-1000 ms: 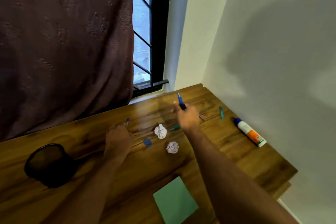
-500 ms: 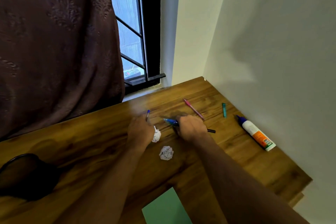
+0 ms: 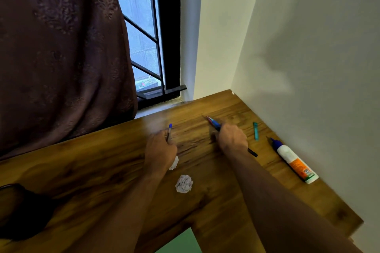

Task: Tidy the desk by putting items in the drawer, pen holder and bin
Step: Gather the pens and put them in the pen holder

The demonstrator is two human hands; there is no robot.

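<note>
Wooden desk [image 3: 102,170]: glue bottle [image 3: 294,161], crumpled paper [image 3: 184,183], green stick [image 3: 255,130].

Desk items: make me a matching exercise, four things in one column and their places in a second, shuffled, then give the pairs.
Things:
1. white glue bottle with blue cap and orange label
2. loose crumpled white paper ball
3. small teal stick
4. black mesh pen holder

Places:
A. at the left edge of the wooden desk
B. in the open between the two forearms
C. along the right wall, nearest the desk's right edge
D. flat on the desk between the right hand and the glue bottle

Pairs: 1-C, 2-B, 3-D, 4-A
</note>
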